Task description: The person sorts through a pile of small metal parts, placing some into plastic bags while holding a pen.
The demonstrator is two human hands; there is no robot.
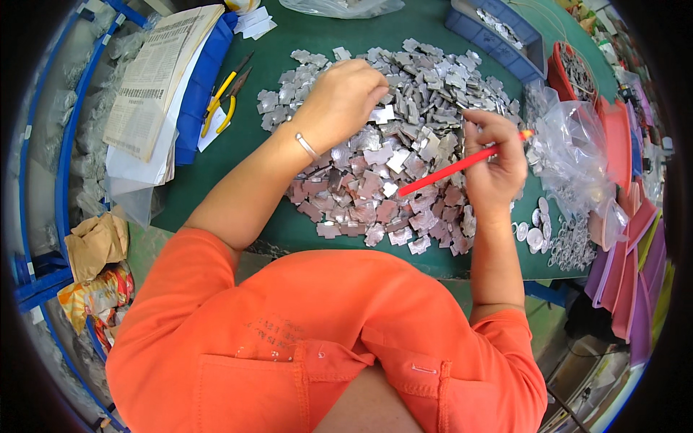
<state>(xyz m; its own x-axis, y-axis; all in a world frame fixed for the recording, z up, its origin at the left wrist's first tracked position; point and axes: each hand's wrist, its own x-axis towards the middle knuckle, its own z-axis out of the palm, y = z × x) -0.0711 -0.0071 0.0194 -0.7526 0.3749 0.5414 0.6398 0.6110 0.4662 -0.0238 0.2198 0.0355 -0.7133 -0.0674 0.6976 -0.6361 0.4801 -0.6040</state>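
Note:
A wide heap of small flat silvery metal pieces [404, 155], many notched like crosses, lies on the green tabletop. My left hand [343, 97], with a bracelet at its wrist, is over the heap's upper left part. Its fingers are curled and closed, the tips hidden; a pale flat piece [382, 114] lies just below the thumb. At the heap's right side my right hand [498, 155] is closed round a slim red stick [451, 172], pen-like in shape. The stick slants down to the left across the pieces, and its upper end shows yellow-orange.
Yellow-handled pliers [229, 115] and a blue bin with newspapers [162, 79] lie left. A blue-grey tray [498, 36] and red basket [570, 72] stand far right. Nearer are a clear plastic bag [577, 144], metal discs [535, 239] and rings [574, 245].

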